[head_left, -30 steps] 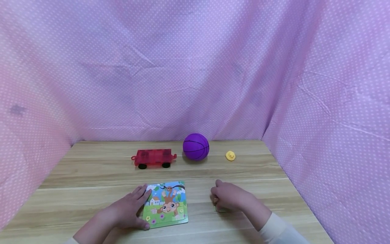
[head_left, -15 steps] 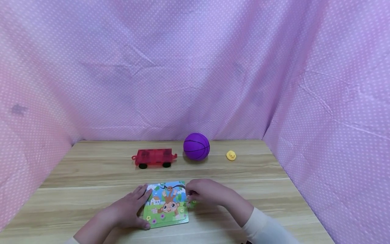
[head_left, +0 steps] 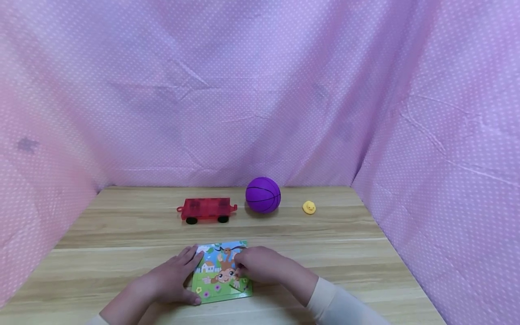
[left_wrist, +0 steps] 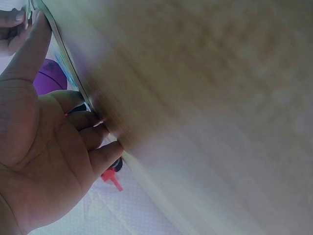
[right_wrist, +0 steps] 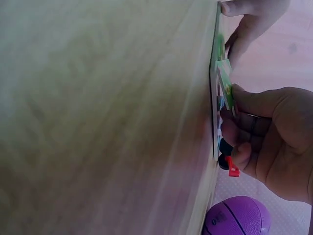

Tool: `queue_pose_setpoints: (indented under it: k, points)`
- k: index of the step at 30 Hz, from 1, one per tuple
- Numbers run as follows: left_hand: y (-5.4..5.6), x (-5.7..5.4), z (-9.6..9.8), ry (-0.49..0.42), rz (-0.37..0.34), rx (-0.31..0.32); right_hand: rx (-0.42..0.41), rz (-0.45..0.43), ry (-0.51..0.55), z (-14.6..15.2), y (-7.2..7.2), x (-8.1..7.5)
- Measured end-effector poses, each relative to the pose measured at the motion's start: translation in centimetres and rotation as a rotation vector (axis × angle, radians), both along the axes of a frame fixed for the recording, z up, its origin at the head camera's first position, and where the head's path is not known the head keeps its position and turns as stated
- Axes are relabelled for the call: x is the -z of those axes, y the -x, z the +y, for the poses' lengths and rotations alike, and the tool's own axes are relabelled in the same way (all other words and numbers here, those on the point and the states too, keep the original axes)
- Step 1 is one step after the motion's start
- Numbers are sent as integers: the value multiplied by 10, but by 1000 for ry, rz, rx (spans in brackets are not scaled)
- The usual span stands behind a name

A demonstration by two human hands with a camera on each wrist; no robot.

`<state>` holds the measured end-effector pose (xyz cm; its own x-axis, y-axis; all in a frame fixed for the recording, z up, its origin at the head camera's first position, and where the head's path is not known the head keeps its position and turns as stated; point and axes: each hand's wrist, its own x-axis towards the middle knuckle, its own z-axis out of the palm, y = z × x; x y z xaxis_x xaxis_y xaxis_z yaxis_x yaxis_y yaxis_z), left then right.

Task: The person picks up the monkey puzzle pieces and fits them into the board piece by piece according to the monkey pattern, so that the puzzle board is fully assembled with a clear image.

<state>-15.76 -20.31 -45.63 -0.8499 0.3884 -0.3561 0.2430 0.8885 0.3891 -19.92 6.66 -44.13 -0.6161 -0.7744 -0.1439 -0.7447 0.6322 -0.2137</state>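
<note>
A square jigsaw puzzle [head_left: 221, 293] with a cartoon monkey lies flat on the wooden table. My left hand [head_left: 172, 276] rests at its left side, fingers spread near the far corner and thumb on the near corner. Above the puzzle's right part, my right hand [head_left: 262, 265] pinches a small green puzzle piece [right_wrist: 225, 84] between thumb and fingers. In the right wrist view the piece is tilted, its lower end close to the board; whether it touches cannot be told. The right hand hides part of the puzzle's right side in the head view.
Behind the puzzle stand a red toy wagon [head_left: 206, 209] with black wheels, a purple ball [head_left: 263, 195] with black lines, and a little yellow duck [head_left: 309, 207]. Pink dotted cloth [head_left: 227, 99] hangs round the back and sides of the table [head_left: 345, 253].
My right hand has moved left from the table at the right, bringing the puzzle piece over the puzzle's right part. The left hand has stayed in place.
</note>
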Motion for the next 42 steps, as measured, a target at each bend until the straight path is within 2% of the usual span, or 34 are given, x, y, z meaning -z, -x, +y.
queue_pose_setpoints:
  k: [5, 11, 17, 19, 23, 26, 31, 36, 42]
  points:
    - [0, 0, 0, 4, -5, -9, -43, 74, -16, 2, -2, 4]
    - [0, 0, 1, -2, -4, -10, -89, 57, 27, 2, 0, 4]
    - [-1, -2, 2, -10, -16, -12, -160, 69, 6, 1, -1, 6]
    - [-1, -2, 2, -11, -16, -11, -158, 73, -8, 0, -3, 8]
    - [-1, -2, 2, -9, -6, -9, -100, 96, -46, 0, -5, 10]
    - [-1, -2, 2, -7, -4, -11, -98, 130, -64, 1, -7, 11]
    - [0, -1, 2, -4, -15, -15, -176, 240, -87, 5, -12, 11]
    - [0, -2, 2, -4, -19, -15, -207, 339, -210, 8, -25, 7]
    - [1, -1, 2, 0, -22, -17, -216, 301, -383, 13, -46, -6]
